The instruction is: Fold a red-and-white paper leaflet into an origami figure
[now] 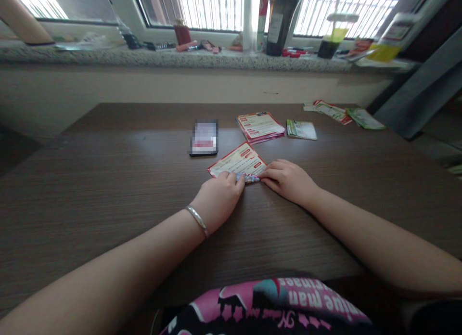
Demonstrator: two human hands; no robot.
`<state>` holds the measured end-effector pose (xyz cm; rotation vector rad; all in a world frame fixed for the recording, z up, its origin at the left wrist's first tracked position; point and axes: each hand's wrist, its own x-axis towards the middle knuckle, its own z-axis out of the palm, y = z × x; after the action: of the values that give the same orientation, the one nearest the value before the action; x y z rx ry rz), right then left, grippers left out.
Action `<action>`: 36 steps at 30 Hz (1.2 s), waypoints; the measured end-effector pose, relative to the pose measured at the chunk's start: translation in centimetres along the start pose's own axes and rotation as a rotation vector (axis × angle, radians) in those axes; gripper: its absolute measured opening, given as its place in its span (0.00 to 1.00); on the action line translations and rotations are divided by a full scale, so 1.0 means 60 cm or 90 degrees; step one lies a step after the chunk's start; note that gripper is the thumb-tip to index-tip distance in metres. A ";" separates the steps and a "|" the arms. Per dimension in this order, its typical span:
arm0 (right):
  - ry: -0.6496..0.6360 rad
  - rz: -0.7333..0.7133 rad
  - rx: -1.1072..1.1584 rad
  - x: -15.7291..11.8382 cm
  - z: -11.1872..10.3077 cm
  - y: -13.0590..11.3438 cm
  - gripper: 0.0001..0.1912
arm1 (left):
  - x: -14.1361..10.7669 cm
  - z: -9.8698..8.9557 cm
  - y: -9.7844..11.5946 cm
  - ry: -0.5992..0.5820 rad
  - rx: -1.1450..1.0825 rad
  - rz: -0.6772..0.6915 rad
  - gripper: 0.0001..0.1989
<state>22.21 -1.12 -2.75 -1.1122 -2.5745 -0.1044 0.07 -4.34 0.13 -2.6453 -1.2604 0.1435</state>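
both your hands meet at the near, blue-patterned strip of a red-bordered cream paper leaflet (236,162).
the leaflet lies flat on the dark brown wood-grain table (108,205), nearer you and slightly left of your landmark, the neat stack of red-edged printed leaflets (262,125); its far corner points toward that stack. its strip runs roughly left to right between your hands. your left hand (218,200) has bent fingers resting on the strip, though you cannot tell whether they grip it; your right hand (290,181) pinches the right end, thumb and fingertips nearly together. left of the stack sits a dark-edged, pixelated rectangular object (205,137).
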 end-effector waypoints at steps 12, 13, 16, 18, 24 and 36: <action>-0.009 0.005 0.013 0.002 -0.005 -0.004 0.12 | 0.002 0.011 -0.001 0.053 0.009 0.017 0.20; -0.008 0.006 0.017 0.003 -0.006 -0.004 0.12 | 0.002 0.011 -0.002 0.057 0.006 0.017 0.20; -0.008 0.008 0.022 0.003 -0.009 -0.005 0.12 | 0.003 0.013 -0.003 0.069 -0.013 0.021 0.19; -0.010 0.008 0.022 0.003 -0.010 -0.004 0.12 | 0.005 0.015 -0.001 0.081 -0.032 0.038 0.19; -0.013 -0.009 0.010 0.000 -0.010 0.001 0.13 | 0.011 0.014 0.000 0.084 -0.058 0.107 0.19; -0.024 -0.041 0.005 -0.002 -0.013 0.007 0.12 | 0.006 0.019 -0.013 0.096 -0.116 0.110 0.20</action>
<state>22.81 -1.09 -2.07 -1.0375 -2.6432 -0.0892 -0.46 -3.40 -0.80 -2.8558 -1.0428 -0.1490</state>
